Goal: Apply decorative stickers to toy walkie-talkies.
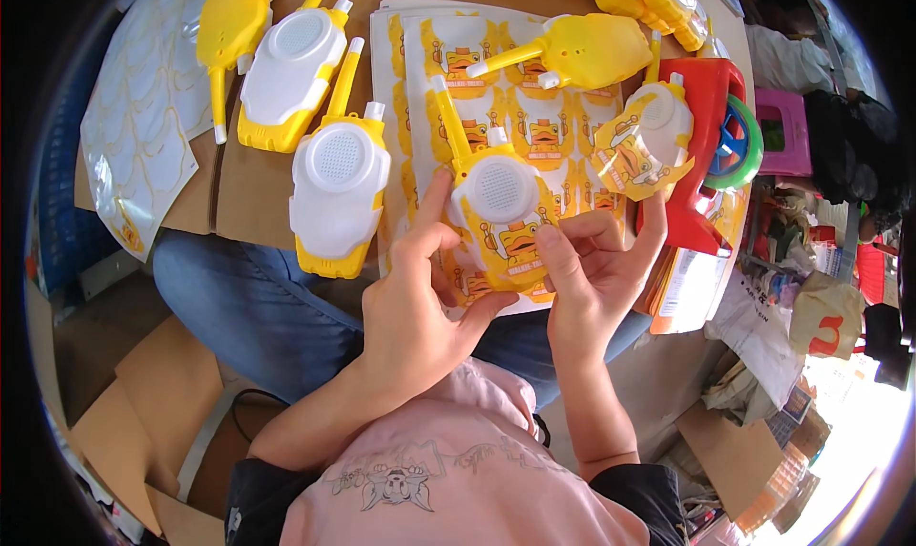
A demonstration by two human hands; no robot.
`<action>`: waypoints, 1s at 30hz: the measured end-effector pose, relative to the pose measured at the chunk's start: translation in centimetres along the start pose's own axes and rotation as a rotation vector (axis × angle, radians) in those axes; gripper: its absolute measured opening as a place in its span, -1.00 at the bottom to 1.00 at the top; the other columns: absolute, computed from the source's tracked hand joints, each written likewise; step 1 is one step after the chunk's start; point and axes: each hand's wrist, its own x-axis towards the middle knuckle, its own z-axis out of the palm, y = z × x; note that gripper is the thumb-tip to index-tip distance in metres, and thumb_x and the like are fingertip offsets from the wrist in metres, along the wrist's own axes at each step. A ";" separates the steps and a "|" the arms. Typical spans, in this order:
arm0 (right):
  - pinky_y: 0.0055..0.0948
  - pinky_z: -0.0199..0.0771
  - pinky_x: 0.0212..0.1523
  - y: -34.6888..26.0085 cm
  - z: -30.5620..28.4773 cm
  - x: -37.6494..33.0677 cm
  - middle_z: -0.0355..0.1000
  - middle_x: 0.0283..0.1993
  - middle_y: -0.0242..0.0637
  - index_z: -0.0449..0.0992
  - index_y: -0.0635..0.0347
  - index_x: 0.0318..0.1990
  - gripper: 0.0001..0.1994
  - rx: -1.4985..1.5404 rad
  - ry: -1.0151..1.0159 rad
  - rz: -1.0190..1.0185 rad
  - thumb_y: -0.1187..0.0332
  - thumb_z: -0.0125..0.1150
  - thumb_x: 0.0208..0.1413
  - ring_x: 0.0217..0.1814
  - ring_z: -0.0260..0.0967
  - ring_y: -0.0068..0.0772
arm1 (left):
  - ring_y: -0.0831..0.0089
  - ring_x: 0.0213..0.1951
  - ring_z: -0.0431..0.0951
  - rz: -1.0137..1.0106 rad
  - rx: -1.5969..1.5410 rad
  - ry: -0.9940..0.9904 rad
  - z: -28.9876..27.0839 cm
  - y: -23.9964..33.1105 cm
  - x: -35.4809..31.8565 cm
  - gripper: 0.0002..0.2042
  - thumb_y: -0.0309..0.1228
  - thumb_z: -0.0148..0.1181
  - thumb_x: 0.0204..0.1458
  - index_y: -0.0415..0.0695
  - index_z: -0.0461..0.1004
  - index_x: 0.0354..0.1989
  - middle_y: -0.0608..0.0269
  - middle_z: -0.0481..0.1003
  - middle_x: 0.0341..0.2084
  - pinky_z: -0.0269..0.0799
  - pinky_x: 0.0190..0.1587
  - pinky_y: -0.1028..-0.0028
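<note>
Between my hands is a yellow and white toy walkie-talkie [500, 191], antenna pointing away, with a cartoon sticker [515, 250] on its lower front. My left hand [417, 279] holds its left side, index finger along the edge and thumb by the bottom. My right hand [593, 274] grips the lower right corner, thumb pressed on the sticker. One raised right finger reaches the lower edge of a loose, curled sticker [630, 160]; whether it clings to the finger I cannot tell. Behind that sticker is another walkie-talkie [665, 112]. Under the held toy lie printed sticker sheets [420, 98].
To the left lie white-faced walkie-talkies [339, 188], and a yellow one [234, 17] lies back-up. Another yellow walkie-talkie [596, 52] rests on the sheets. A red tape dispenser [701, 145] stands at the right. Used backing sheets [143, 136] hang over the table's left edge.
</note>
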 end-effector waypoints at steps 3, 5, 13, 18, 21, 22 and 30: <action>-0.69 0.36 -0.45 0.0 0.3 0.0 0.42 -0.36 -0.28 -0.17 0.11 0.40 -0.11 -0.057 0.008 -0.030 0.66 0.29 -0.01 -0.40 0.38 -0.63 | 0.35 -0.45 0.59 0.010 0.008 0.012 0.1 0.0 0.0 -0.33 -0.38 0.55 -0.26 -0.20 0.14 -0.07 -0.28 0.21 0.24 0.51 -0.49 0.55; -0.73 0.26 -0.53 0.0 0.5 0.0 0.40 -0.36 -0.30 -0.15 0.14 0.40 -0.13 -0.076 0.020 -0.046 0.67 0.28 0.00 -0.47 0.32 -0.68 | 0.32 -0.41 0.61 0.021 0.020 0.018 0.1 0.0 0.0 -0.33 -0.37 0.55 -0.26 -0.20 0.15 -0.07 -0.27 0.22 0.24 0.52 -0.48 0.54; -0.67 0.50 -0.35 0.0 0.1 0.0 0.43 -0.34 -0.26 -0.20 0.11 0.39 -0.11 -0.088 0.010 -0.016 0.66 0.29 0.01 -0.31 0.47 -0.57 | 0.37 -0.48 0.59 0.018 0.039 0.019 0.1 0.0 -0.1 -0.33 -0.37 0.56 -0.27 -0.17 0.16 -0.07 -0.25 0.24 0.23 0.50 -0.49 0.55; -0.69 0.49 -0.37 0.0 0.1 0.0 0.43 -0.34 -0.27 -0.20 0.13 0.38 -0.11 -0.096 0.007 -0.023 0.65 0.30 0.01 -0.31 0.47 -0.58 | 0.36 -0.47 0.59 0.024 0.044 0.017 0.2 -0.1 -0.1 -0.32 -0.37 0.56 -0.28 -0.17 0.16 -0.05 -0.24 0.25 0.23 0.50 -0.49 0.55; -0.70 0.49 -0.39 0.0 0.1 0.0 0.43 -0.34 -0.27 -0.19 0.15 0.38 -0.12 -0.103 0.000 -0.027 0.65 0.30 0.01 -0.31 0.46 -0.58 | 0.34 -0.44 0.59 0.052 0.063 0.021 0.1 0.0 0.0 -0.30 -0.37 0.55 -0.28 -0.16 0.16 -0.01 -0.23 0.24 0.23 0.50 -0.48 0.55; -0.70 0.49 -0.40 -0.1 0.1 0.0 0.43 -0.35 -0.28 -0.19 0.15 0.38 -0.12 -0.111 -0.004 -0.029 0.65 0.30 0.01 -0.31 0.46 -0.58 | 0.32 -0.43 0.60 0.052 0.065 0.018 0.1 0.0 0.0 -0.29 -0.38 0.55 -0.28 -0.16 0.15 0.00 -0.23 0.24 0.24 0.51 -0.47 0.55; -0.73 0.38 -0.48 0.1 0.5 0.0 0.43 -0.36 -0.29 -0.16 0.18 0.38 -0.14 -0.120 0.021 -0.059 0.64 0.30 0.01 -0.38 0.41 -0.63 | 0.08 -0.13 0.61 0.058 0.097 0.001 0.0 0.1 0.1 -0.27 -0.37 0.55 -0.28 -0.16 0.15 0.02 -0.25 0.22 0.24 0.58 -0.32 0.45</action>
